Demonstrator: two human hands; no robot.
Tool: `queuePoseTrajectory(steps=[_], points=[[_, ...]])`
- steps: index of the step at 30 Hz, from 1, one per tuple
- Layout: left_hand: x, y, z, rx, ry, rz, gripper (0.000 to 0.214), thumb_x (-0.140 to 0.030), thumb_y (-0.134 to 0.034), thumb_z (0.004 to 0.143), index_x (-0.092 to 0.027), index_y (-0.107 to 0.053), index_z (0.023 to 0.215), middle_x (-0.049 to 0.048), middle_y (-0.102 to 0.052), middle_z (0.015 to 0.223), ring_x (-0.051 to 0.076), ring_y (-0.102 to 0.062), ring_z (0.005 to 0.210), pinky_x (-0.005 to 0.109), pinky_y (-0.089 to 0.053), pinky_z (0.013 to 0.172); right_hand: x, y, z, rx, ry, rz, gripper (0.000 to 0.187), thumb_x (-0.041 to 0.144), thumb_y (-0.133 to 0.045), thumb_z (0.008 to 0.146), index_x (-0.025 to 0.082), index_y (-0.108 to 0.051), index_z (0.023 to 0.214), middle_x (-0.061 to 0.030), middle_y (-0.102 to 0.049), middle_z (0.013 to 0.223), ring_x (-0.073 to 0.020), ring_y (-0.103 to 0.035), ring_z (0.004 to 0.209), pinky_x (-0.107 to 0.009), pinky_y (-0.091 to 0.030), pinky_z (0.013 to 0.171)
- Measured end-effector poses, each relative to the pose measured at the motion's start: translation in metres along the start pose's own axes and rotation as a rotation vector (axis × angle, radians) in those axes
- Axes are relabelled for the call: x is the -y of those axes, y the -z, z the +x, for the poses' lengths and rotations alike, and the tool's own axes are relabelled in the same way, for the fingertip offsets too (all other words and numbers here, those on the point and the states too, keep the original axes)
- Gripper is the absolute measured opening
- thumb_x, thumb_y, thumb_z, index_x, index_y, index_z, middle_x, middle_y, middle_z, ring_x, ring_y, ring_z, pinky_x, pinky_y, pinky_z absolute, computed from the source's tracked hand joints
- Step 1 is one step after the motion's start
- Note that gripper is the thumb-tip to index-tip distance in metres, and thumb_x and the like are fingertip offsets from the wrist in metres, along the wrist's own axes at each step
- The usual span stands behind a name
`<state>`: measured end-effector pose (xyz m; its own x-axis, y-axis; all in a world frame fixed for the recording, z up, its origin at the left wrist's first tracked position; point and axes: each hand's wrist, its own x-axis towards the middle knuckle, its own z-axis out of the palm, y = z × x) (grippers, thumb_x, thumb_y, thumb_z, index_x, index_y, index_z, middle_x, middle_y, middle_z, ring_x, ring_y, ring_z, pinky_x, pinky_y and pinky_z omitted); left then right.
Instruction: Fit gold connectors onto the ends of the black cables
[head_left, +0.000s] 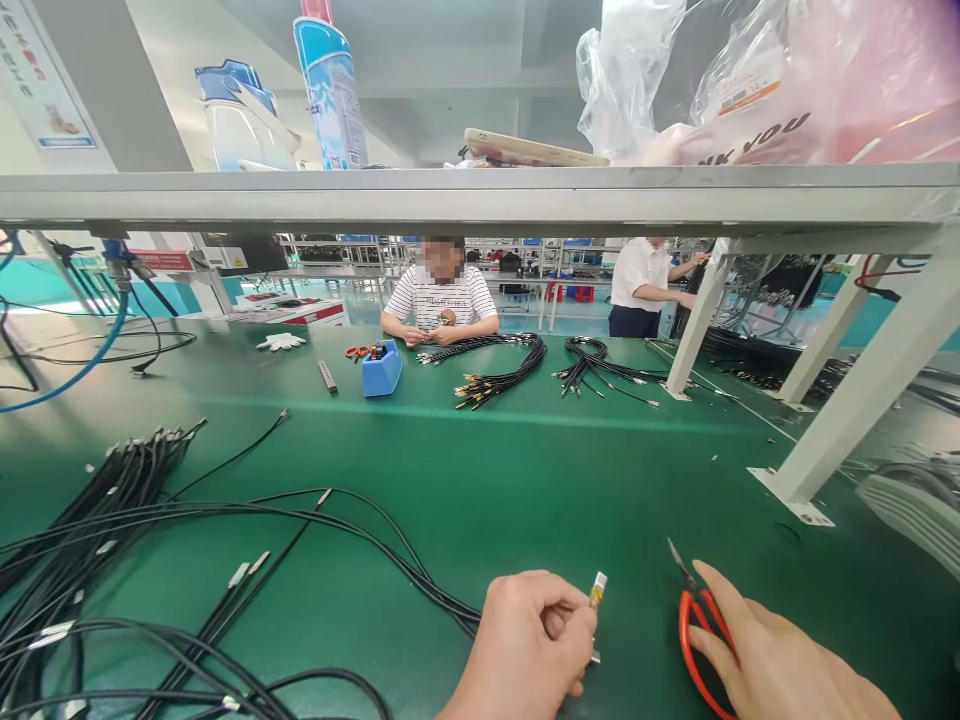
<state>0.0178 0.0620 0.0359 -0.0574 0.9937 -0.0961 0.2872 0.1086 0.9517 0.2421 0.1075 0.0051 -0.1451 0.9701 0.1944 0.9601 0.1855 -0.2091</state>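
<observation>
At the near edge of the green counter [525, 450], the left hand [525, 645] pinches a cable connector [597, 590] — the right hand [780, 660] grips red-handled snips [694, 620].

On the shelf above the tabletop, a pink plastic bag [780, 110] carries the dark capitals "THANK YOU", of which only "NK YOU" shows. A clear bag [739, 75] beside it bears a white and orange label with a barcode, its print too small to read. The striped T-shirt [442, 298] of the person seated across has a line of chest lettering, blurred beyond reading. The wall poster [41, 80] at upper left, the blue spray can [331, 90] and the red sign [161, 261] carry print that cannot be made out.
</observation>
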Motion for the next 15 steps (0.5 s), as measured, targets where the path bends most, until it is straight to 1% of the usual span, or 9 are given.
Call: queuePoseTrajectory(steps=[1,2,3,4,5,7,9,12,15], points=[[0.001,-0.001,0.0,0.004,-0.018,0.028,0.018,-0.021,-0.055,0.073,-0.011,-0.069,0.067,0.0008,-0.058,0.059,0.01,-0.055,0.041,0.015,-0.039,0.038,0.005,-0.001,-0.002,-0.076,0.04,0.029,0.047,0.037,-0.037,0.087,0.022,-0.064,0.122,-0.011,-0.076,0.094,-0.0312,-0.073,0.075,-0.04,-0.058,0.055],[0.003,-0.002,0.001,0.002,-0.056,0.068,0.019,-0.021,-0.054,0.074,-0.011,-0.069,0.067,0.0016,-0.059,0.061,0.01,-0.055,0.041,0.015,-0.038,0.038,0.013,-0.002,-0.004,-0.113,0.078,0.135,0.044,0.038,-0.039,0.087,0.022,-0.067,0.117,-0.0105,-0.075,0.099,-0.0291,-0.073,0.08,-0.037,-0.059,0.059],[0.006,-0.004,0.001,-0.013,-0.116,0.123,0.02,-0.019,-0.053,0.074,-0.012,-0.07,0.067,0.0022,-0.06,0.061,0.01,-0.055,0.042,0.016,-0.038,0.039,0.024,-0.003,-0.007,-0.112,0.093,0.299,0.04,0.04,-0.043,0.086,0.023,-0.068,0.113,-0.0091,-0.075,0.1,-0.0258,-0.074,0.081,-0.033,-0.061,0.061],[0.009,-0.005,0.001,-0.036,-0.194,0.186,0.02,-0.017,-0.052,0.074,-0.013,-0.071,0.067,0.0026,-0.061,0.061,0.01,-0.054,0.043,0.016,-0.037,0.04,0.036,-0.003,-0.01,-0.069,0.092,0.499,0.038,0.041,-0.047,0.085,0.024,-0.068,0.112,-0.0074,-0.076,0.098,-0.0215,-0.074,0.076,-0.027,-0.061,0.061],[0.012,-0.007,0.001,-0.066,-0.279,0.252,0.021,-0.015,-0.052,0.074,-0.014,-0.071,0.067,0.0026,-0.061,0.06,0.01,-0.054,0.045,0.017,-0.037,0.042,0.048,-0.004,-0.012,0.006,0.095,0.71,0.038,0.04,-0.05,0.083,0.021,-0.068,0.111,-0.0077,-0.076,0.094,-0.0192,-0.074,0.075,-0.023,-0.061,0.062],[0.018,-0.01,-0.001,-0.127,-0.421,0.376,0.023,-0.011,-0.05,0.073,-0.015,-0.072,0.066,0.0023,-0.06,0.056,0.011,-0.052,0.047,0.018,-0.036,0.044,0.067,-0.005,-0.015,-0.005,0.029,0.919,0.038,0.037,-0.053,0.08,0.016,-0.067,0.107,-0.0075,-0.075,0.085,-0.0178,-0.073,0.068,-0.019,-0.06,0.058],[0.021,-0.011,-0.003,-0.132,-0.483,0.465,0.024,-0.009,-0.049,0.074,-0.016,-0.071,0.067,0.0023,-0.059,0.057,0.011,-0.052,0.047,0.019,-0.036,0.046,0.075,-0.006,-0.016,-0.009,0.029,0.935,0.034,0.035,-0.056,0.077,0.015,-0.069,0.101,-0.0061,-0.075,0.08,-0.0173,-0.073,0.064,-0.018,-0.06,0.056],[0.024,-0.009,-0.006,-0.087,-0.517,0.548,0.024,-0.01,-0.048,0.076,-0.016,-0.071,0.071,0.0021,-0.061,0.06,0.01,-0.054,0.047,0.018,-0.036,0.046,0.073,-0.006,-0.015,0.041,0.094,0.874,0.026,0.033,-0.059,0.076,0.018,-0.073,0.092,-0.0043,-0.077,0.076,-0.0169,-0.074,0.064,-0.016,-0.06,0.06],[0.028,-0.01,-0.007,-0.085,-0.54,0.619,0.024,-0.009,-0.047,0.077,-0.018,-0.068,0.069,0.0005,-0.059,0.059,0.009,-0.052,0.045,0.018,-0.033,0.044,0.071,-0.011,-0.015,-0.03,0.095,0.827,0.026,0.033,-0.054,0.078,0.019,-0.074,0.089,-0.0023,-0.077,0.072,-0.0153,-0.073,0.059,-0.015,-0.059,0.057]])
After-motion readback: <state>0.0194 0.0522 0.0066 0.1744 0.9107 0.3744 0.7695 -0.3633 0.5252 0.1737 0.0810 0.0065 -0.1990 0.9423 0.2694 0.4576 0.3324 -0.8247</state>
